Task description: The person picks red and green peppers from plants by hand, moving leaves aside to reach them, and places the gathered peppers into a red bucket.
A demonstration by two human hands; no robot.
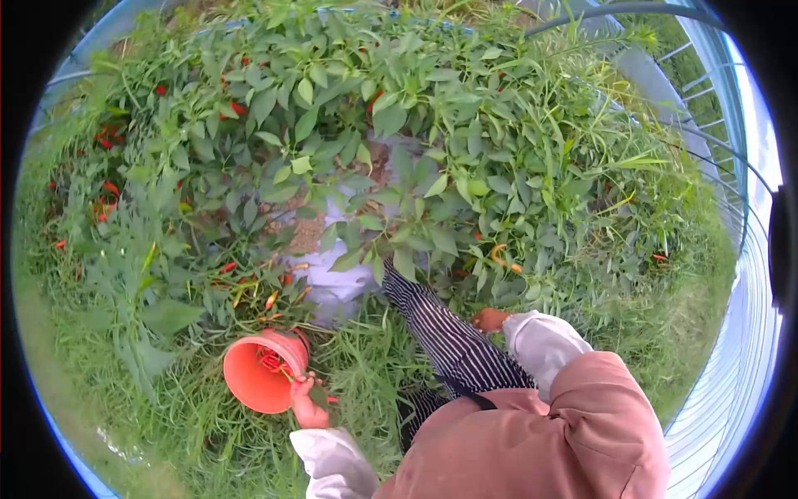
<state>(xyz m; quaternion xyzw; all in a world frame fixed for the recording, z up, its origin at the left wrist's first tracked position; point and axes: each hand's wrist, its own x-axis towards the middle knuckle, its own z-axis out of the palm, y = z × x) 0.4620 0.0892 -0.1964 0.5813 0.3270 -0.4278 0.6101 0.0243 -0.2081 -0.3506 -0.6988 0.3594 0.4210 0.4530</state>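
My left hand [309, 402] is at the lower right rim of an orange-red bucket [248, 376], its fingers curled against the rim. The bucket's mouth tips toward me, and several red chili peppers [271, 359] lie inside it. A green stem shows at my fingertips, and a red chili pepper [332, 400] pokes out beside my palm. My right hand [490, 320] is beside my knee, low against the pepper plants [515, 200]. Its fingers are curled in, and what they hold, if anything, is hidden.
Red chili peppers [229, 267] and orange ones [272, 299] hang on the plants to the left. A curved yellow pepper [499, 254] hangs ahead of my right hand. Pale ground sheeting [341, 279] shows between plants. Tall grass [191, 416] surrounds the bucket. Hoops and a blue-white cover [706, 416] stand at right.
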